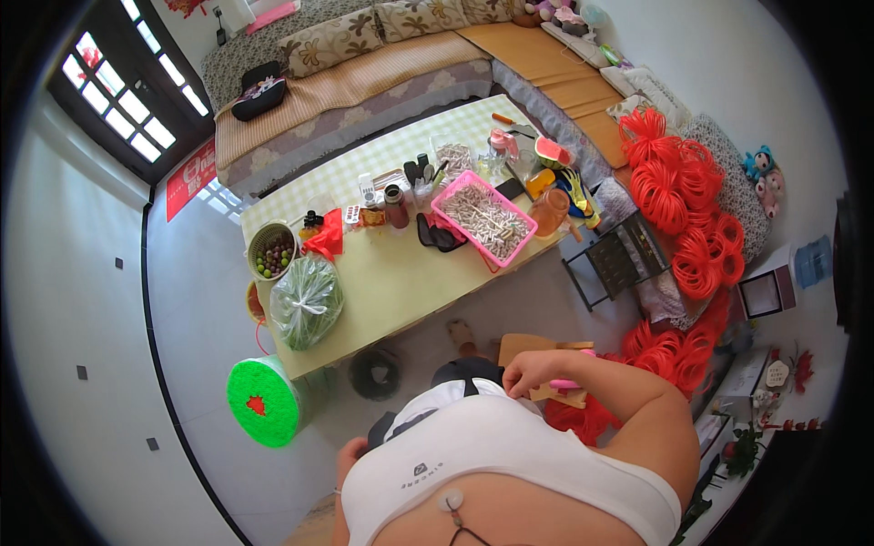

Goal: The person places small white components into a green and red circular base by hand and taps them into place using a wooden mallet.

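Clothing (444, 395) at six o'clock touches the right hand (531, 369), fingers curled, hold unclear; the left hand (351, 452), I cannot tell. Red strands (669, 350) at four o'clock could snag a swinging elbow.

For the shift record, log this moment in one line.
right hand: at waist | left hand: beside hip | table: pink basket on top | red coils: at right
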A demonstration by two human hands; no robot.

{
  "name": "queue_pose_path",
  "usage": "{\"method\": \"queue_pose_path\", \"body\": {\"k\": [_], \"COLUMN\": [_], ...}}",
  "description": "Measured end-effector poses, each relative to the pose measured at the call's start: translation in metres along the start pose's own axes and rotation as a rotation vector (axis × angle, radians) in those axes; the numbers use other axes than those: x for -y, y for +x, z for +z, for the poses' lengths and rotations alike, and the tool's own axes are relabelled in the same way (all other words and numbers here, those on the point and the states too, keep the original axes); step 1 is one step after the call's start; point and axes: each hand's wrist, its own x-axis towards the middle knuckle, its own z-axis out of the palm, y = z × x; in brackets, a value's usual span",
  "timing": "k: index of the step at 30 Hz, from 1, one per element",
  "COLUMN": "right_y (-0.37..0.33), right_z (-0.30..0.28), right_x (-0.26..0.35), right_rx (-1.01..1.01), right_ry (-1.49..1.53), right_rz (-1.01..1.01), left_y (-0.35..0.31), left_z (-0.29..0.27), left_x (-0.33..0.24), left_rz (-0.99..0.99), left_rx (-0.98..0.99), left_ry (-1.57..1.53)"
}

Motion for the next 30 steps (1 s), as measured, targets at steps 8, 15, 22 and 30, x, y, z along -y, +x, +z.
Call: {"method": "queue_pose_path", "body": {"k": [8,15,22,30], "right_y": [-0.016,-0.026,-0.024,-0.017], "right_z": [0.010,0.005,-0.001,0.001], "right_x": [0.026,0.030,-0.004,-0.015], "right_rx": [-0.004,0.075,0.109,0.293], "right_ry": [-0.183,-0.191,0.085,0.091], "right_rz": [-0.073,0.081,0.140,0.225], "left_y": [-0.028,-0.038,-0.032,-0.049], "left_z": [-0.061,-0.065,-0.077,-0.045], "left_x": [0.081,0.092,0.119,0.012], "left_rz": [0.009,0.025,0.100,-0.045], "left_rx": [0.106,0.040,0.225,0.319], "left_ry": [0.195,0.185,0.330,0.016]}}
